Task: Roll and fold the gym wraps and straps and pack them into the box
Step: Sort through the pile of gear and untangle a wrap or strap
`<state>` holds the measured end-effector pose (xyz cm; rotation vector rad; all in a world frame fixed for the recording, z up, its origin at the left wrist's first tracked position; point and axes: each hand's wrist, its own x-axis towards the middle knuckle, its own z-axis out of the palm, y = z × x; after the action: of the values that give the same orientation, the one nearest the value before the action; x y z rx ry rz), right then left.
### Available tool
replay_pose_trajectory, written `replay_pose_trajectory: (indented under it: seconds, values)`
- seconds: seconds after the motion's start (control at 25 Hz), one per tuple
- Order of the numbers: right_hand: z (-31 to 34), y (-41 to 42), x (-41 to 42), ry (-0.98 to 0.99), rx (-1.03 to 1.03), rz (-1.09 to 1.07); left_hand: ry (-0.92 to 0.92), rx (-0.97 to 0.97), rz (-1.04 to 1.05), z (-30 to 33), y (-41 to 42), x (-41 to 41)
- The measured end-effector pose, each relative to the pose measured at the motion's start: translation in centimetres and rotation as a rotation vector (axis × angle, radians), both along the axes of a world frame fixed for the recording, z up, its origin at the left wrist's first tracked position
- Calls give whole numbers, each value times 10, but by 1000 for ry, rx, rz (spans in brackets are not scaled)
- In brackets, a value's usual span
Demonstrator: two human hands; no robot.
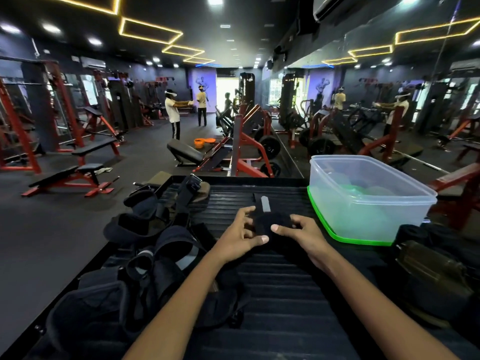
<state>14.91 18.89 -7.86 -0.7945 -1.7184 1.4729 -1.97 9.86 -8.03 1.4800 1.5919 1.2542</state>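
Note:
A black gym wrap lies partly rolled on the black ribbed platform, its grey-tipped tail running away from me. My left hand pinches the roll's left side and my right hand pinches its right side, thumbs on top. A clear plastic box sits on its green lid at the right, with dim rounded shapes inside. A heap of black wraps and straps lies to the left of my hands.
Dark gear, including a brownish bottle-like item, sits at the right near edge. Beyond the platform are red weight benches and machines, a mirror wall on the right, and several people standing far off.

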Motion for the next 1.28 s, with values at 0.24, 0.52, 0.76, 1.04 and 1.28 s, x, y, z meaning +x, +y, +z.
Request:
replay_pose_trajectory:
  seconds: [0.24,0.52,0.76,1.04,1.28]
  values:
    - [5,10,11,-142,93,191,-156,21,18,1,3,-5]
    - [12,14,16,-252,-63,144,-199,-14,225,-1,6,9]
    - [26,7,26,-393,-36,254,-436,97,247,3,6,2]
    - [25,-9,10,-178,88,387,-747,142,358,13,7,1]
    - [27,-16,15,-274,-170,535,-726,62,291,12,4,-6]
